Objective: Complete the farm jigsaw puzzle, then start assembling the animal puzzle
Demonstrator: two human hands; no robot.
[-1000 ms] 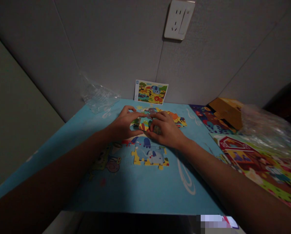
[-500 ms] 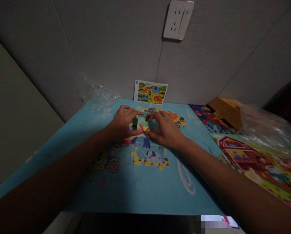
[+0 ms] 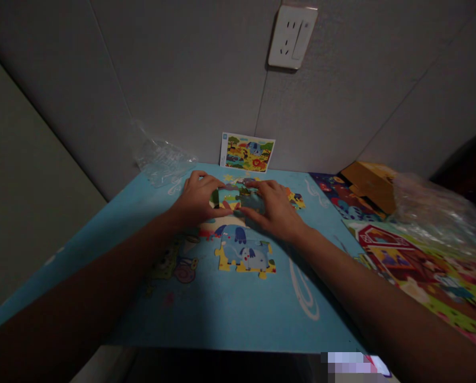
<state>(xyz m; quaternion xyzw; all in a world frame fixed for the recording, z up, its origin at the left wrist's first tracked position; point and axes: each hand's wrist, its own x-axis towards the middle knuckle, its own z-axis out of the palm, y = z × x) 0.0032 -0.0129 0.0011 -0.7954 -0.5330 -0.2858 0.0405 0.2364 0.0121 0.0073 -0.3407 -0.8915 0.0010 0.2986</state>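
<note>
Both hands meet over the blue table, around joined jigsaw puzzle pieces (image 3: 230,199) with light blue, green and yellow print. My left hand (image 3: 198,199) grips their left part, thumb on the near edge and fingertips on the far edge. My right hand (image 3: 277,210) curves round the right side in the same way, its thumb and fingertips at the puzzle pieces' near and far edges. Just below lies a joined elephant section (image 3: 243,250), flat on the table. Beyond the right hand, more puzzle pieces (image 3: 297,200) with yellow and orange print are partly covered.
A picture card (image 3: 248,153) leans on the wall behind. Crumpled clear plastic (image 3: 164,159) lies at the back left. On the right are a brown cardboard box (image 3: 367,186), more clear plastic (image 3: 441,207) and a farm picture (image 3: 421,271). The blue table (image 3: 238,319) ends near my body.
The puzzle pieces between my hands have shifted slightly left. My right hand's fingers have spread a little, and the left hand has edged left.
</note>
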